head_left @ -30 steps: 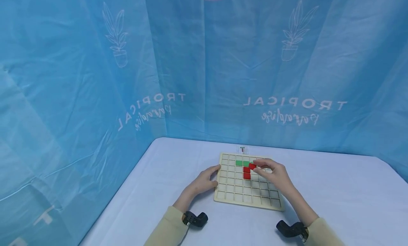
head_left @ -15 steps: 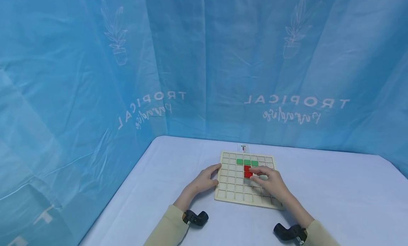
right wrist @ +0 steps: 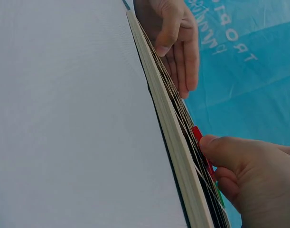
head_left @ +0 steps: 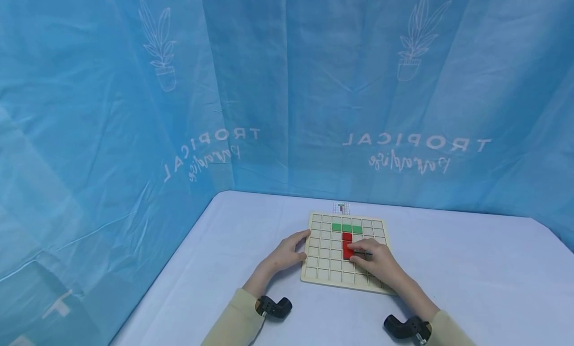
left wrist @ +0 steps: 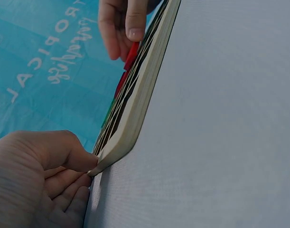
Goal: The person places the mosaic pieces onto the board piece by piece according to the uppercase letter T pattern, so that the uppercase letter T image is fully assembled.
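A pale wooden grid board (head_left: 324, 273) lies on the white-covered table. My left hand (head_left: 283, 256) rests against its left edge, fingers extended and thumb at the rim. Between thumb and fingers, my right hand (head_left: 380, 261) pinches a red tile (head_left: 348, 255) low over the board's middle column. In the left wrist view this red tile (left wrist: 131, 56) stands tilted at the board's surface. Another red tile (head_left: 347, 236) lies farther up the same column, below a row of green tiles (head_left: 347, 228). The fingers partly cover the red tiles.
Behind the board's far edge lies a small printed pattern card (head_left: 342, 208) showing a coloured T shape on a grid. A blue printed curtain (head_left: 287, 86) hangs behind and to the left of the table (head_left: 457, 266).
My right hand has moved toward me down the middle column, bringing the red tile from beside the green row to below the other red tiles. My left hand has stayed at the edge.
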`<state>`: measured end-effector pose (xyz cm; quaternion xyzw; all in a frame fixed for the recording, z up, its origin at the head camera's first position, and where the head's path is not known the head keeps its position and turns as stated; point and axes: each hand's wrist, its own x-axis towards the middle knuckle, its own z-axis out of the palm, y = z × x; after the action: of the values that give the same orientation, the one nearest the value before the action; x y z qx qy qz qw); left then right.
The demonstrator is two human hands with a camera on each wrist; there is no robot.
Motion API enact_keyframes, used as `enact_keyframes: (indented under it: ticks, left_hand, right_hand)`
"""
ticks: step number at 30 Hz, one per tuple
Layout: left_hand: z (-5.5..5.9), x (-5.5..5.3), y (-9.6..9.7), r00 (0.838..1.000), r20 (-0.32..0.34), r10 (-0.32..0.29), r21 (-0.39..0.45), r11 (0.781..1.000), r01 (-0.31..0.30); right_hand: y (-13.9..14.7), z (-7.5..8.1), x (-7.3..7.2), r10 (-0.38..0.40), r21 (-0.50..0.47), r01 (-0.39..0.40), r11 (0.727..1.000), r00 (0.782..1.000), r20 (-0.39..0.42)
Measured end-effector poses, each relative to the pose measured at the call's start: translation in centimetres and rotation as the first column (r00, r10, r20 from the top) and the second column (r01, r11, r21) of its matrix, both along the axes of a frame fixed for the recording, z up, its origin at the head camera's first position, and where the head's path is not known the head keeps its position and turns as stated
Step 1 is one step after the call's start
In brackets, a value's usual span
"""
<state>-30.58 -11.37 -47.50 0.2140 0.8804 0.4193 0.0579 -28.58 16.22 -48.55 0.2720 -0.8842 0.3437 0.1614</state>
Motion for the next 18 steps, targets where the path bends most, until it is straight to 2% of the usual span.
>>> enact_keyframes:
  ticks: [11, 18]
  left_hand:
    - [-0.01, 0.02, 0.02, 1.000, -0.005, 0.005, -0.011, 1.000, -0.005]
    - [0.07, 0.15, 0.02, 1.000, -0.007, 0.009, 0.000, 1.000, -0.009]
  right_hand:
    - [0.00, -0.51, -0.13, -0.004, 0.044, 0.004, 0.999, 1.000, -0.013]
    - [-0.02, -0.37, 0.00, -0.010, 0.011, 0.010, 1.000, 1.000, -0.015]
